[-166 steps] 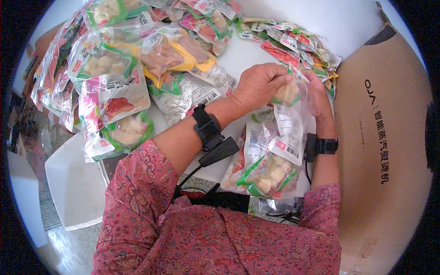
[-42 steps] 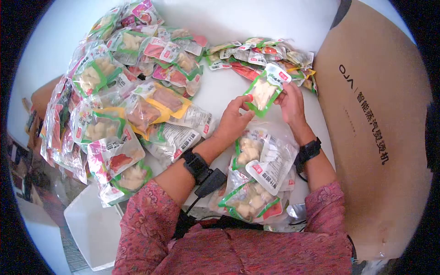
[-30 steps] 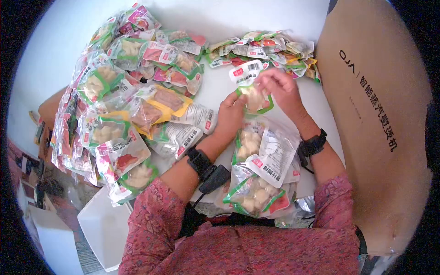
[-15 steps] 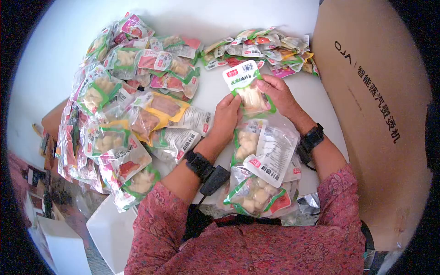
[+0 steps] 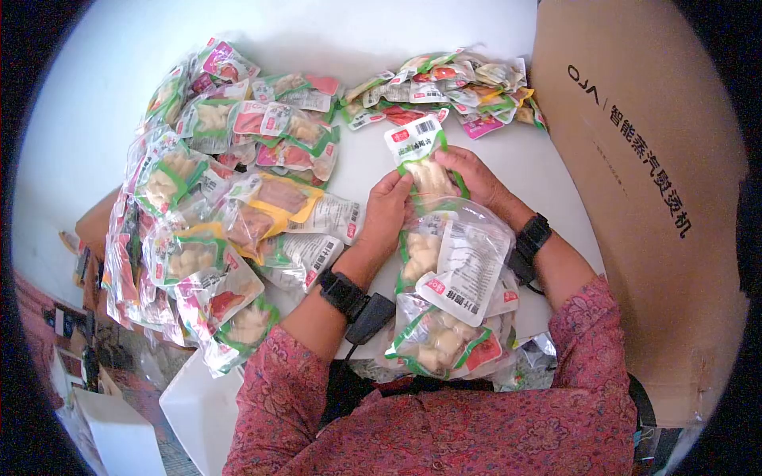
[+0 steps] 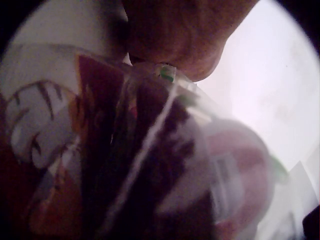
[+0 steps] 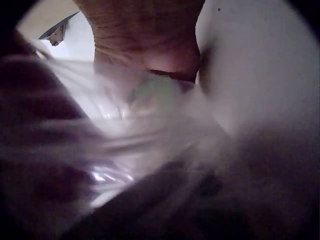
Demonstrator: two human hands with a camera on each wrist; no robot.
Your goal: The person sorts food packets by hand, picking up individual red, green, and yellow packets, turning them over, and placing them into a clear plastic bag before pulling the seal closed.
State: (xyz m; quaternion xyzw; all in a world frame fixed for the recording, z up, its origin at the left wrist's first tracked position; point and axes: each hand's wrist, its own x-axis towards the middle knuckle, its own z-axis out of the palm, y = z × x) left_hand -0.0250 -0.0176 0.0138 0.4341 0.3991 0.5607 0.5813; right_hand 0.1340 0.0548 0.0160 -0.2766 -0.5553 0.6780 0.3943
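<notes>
Both hands hold one food packet [image 5: 432, 176], white-topped with green edges and pale pieces showing through its window. My left hand [image 5: 385, 208] grips its left edge, thumb on the front. On the right edge, my right hand [image 5: 470, 176] pinches it the same way. Just below lies a clear plastic bag [image 5: 498, 230] with several similar packets inside, and the held packet's lower end overlaps the bag's mouth. In the left wrist view the hand [image 6: 175, 40] shows behind bagged packets. Blurred clear plastic partly covers the hand [image 7: 145, 40] in the right wrist view.
A large heap of filled clear bags [image 5: 210, 119] covers the table's left side. Loose packets [image 5: 444, 87] form a smaller pile at the back. A tall cardboard box [image 5: 635, 262] stands along the right. White foam boxes [image 5: 202, 404] are at lower left, below the table.
Earlier both hands were at the bag's mouth. A packet then appeared between them; the right hand let go and gripped it again as it was turned. Both hands have since lowered it toward the bag.
</notes>
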